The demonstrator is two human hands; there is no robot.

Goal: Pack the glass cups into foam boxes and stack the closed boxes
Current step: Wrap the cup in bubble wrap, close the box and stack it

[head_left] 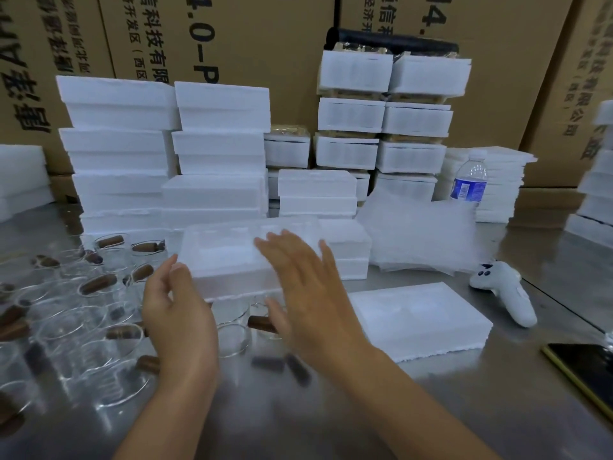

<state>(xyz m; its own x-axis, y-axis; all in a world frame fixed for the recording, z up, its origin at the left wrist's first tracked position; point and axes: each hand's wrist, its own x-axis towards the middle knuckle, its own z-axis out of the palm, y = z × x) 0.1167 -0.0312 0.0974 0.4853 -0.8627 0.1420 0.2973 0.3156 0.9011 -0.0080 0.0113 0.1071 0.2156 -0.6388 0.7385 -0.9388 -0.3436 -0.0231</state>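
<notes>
Your left hand point(175, 313) curled open against the near left end of a foam box point(232, 260) at the middle of the counter point(464, 393), thumb touching it, gripping nothing. Your right hand point(308, 293) lay flat and spread, blurred, over its right end; contact I cannot tell. Glass cups point(83, 313) with brown handles crowded the near left. Another foam tray point(421, 320) lay to the right.

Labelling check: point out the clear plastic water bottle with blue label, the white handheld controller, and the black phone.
Clear plastic water bottle with blue label point(469, 180): head view, on the label.
White handheld controller point(507, 290): head view, mid-body, on the steel table.
Black phone point(587, 370): head view, on the dark screen, right edge.
</notes>
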